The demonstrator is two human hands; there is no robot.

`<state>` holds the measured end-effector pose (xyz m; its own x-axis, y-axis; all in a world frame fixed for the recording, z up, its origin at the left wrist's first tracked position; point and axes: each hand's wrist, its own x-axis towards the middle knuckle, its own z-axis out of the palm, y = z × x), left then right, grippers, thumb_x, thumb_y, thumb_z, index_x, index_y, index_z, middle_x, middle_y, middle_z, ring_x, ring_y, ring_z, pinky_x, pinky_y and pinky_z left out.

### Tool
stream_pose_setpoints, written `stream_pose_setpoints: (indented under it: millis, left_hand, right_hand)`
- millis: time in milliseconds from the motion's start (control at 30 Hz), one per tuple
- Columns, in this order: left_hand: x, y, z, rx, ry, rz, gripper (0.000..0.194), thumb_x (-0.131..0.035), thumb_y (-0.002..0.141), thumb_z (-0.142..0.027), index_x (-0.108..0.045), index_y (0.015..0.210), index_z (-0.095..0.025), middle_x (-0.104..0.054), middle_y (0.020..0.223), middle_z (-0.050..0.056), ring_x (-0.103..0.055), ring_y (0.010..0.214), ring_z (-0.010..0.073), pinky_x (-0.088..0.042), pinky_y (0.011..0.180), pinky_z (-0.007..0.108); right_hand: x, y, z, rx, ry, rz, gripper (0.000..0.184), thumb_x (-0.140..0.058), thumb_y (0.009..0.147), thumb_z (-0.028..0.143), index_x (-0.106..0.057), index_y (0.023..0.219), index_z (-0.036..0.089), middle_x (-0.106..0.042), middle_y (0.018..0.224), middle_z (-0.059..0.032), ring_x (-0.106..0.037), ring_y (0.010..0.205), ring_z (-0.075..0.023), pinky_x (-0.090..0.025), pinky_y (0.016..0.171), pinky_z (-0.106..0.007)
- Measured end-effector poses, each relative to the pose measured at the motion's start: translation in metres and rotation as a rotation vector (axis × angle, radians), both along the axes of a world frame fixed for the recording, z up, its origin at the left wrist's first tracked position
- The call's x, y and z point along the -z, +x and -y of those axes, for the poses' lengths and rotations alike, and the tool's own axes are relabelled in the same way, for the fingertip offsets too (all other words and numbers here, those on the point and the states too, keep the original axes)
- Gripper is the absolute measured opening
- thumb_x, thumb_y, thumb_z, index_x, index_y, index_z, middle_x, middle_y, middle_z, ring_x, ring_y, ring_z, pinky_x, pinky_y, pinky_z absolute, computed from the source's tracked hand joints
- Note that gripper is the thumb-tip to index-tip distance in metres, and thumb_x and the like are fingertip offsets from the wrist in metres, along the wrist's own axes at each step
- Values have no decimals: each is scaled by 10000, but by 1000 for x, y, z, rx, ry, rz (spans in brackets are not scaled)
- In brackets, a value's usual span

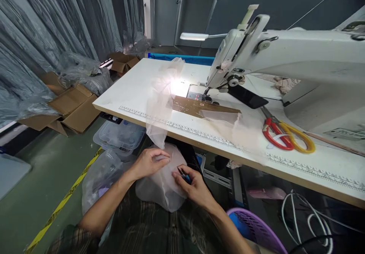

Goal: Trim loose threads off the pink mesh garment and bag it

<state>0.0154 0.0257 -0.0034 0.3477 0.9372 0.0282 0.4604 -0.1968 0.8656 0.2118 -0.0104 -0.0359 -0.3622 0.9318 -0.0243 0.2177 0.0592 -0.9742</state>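
Note:
On my lap lies a piece of sheer pale fabric (168, 191), gathered in soft folds. My left hand (151, 163) pinches its upper edge between thumb and fingers. My right hand (194, 183) is closed around small blue thread snips (186, 178), their dark tips pointing up and left, close to the fabric. Most of the snips is hidden by the fingers. Another sheer strip (159, 109) lies across the table and hangs over its front edge, just above my left hand. A white sewing machine (234, 52) stands behind, its needle area brightly lit.
Red-and-yellow-handled scissors (288, 134) and a black phone (248, 96) lie on the white table (128, 90), which has a printed ruler along its front. Below are a clear plastic box (119, 136) and a purple basket (256, 227). Cardboard boxes (71, 105) stand at left.

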Motion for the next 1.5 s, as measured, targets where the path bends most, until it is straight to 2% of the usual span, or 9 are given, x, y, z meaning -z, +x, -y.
stream_pose_setpoints:
  millis: [100, 267, 500, 767, 933, 1067, 1200, 1333, 1500]
  left_hand:
    - [15, 9, -5, -76, 237, -187, 269, -607, 827, -330, -695, 1052, -209, -659, 1064, 102, -570, 1037, 269, -407, 932, 418]
    - [34, 9, -8, -232, 91, -32, 368, -708, 720, -480, -640, 889, -161, -663, 871, 72, -616, 846, 222, -471, 791, 344]
    - [7, 7, -22, -242, -98, 365, 413, -619, 779, -547, -654, 751, -136, -658, 728, 49, -590, 719, 171, -455, 680, 266]
    - [2, 2, 28, 46, -219, 160, 389, -575, 824, -457, -651, 608, -143, -605, 551, 9, -520, 534, 123, -393, 547, 235]
    - [-15, -33, 52, 55, 268, 123, 382, -616, 817, -323, -548, 469, -181, -474, 438, -20, -444, 495, 121, -382, 591, 287]
    - [-36, -41, 40, -14, 576, 140, 131, -583, 831, -234, -688, 758, -202, -686, 786, 69, -580, 718, 187, -428, 746, 360]
    - [-32, -22, 21, 143, 383, 39, 239, -494, 896, -305, -705, 905, -193, -733, 916, 90, -625, 840, 215, -416, 856, 387]
    - [-8, -9, 13, 251, -20, 292, 529, -392, 902, -564, -692, 1025, -146, -718, 1038, 137, -629, 997, 265, -428, 918, 391]
    - [8, -12, 17, 91, -235, 425, 443, -647, 761, -552, -720, 881, -131, -720, 843, 88, -651, 787, 202, -485, 737, 288]
  right_hand:
    - [20, 19, -1, 176, 23, 150, 368, -475, 889, 506, -582, 776, 172, -544, 646, 4, -480, 553, -124, -382, 510, -227]
    - [35, 37, -8, 395, 220, 498, 357, -523, 839, 510, -636, 933, 185, -655, 687, -40, -594, 557, -201, -423, 516, -287]
    - [-11, 4, -37, 321, 312, 130, 335, -523, 871, 473, -671, 914, 175, -719, 905, -97, -657, 833, -233, -508, 763, -332]
    - [-34, -31, -33, 288, 201, -43, 375, -574, 832, 489, -540, 637, 170, -483, 568, 21, -448, 532, -109, -375, 491, -220]
    - [-39, -23, -3, 75, 311, -3, 260, -570, 863, 372, -568, 688, 180, -546, 666, -16, -506, 634, -138, -420, 601, -249]
    - [-46, -20, 12, -71, 244, -28, 220, -547, 874, 342, -555, 722, 183, -535, 656, -8, -466, 601, -121, -397, 561, -236]
    - [-46, -21, 16, -169, 99, -52, 215, -556, 864, 352, -517, 735, 185, -456, 594, 38, -378, 527, -86, -333, 485, -204]
    - [-41, -22, 17, -164, 97, -68, 212, -552, 875, 359, -538, 765, 178, -493, 635, 26, -436, 569, -95, -377, 528, -207]
    - [-35, -20, 12, -181, 71, -69, 215, -560, 878, 367, -562, 779, 176, -540, 649, 16, -470, 582, -103, -403, 553, -215]
